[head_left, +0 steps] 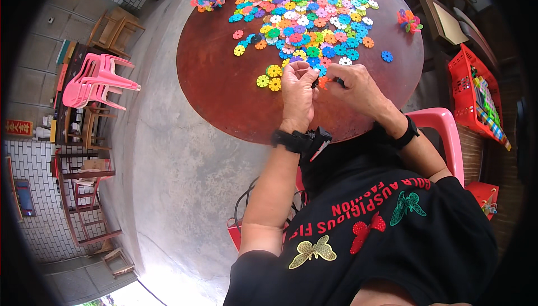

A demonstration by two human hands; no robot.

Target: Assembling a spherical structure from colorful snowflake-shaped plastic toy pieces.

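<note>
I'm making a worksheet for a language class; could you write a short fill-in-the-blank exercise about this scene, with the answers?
1. The colourful discs lie spread across a ____.
2. The left hand and right hand both have wristbands coloured ____.
3. The plastic crate at the right is ____.
4. The plastic chairs at the left are ____.

Missing words: table; black; red; pink.
</note>
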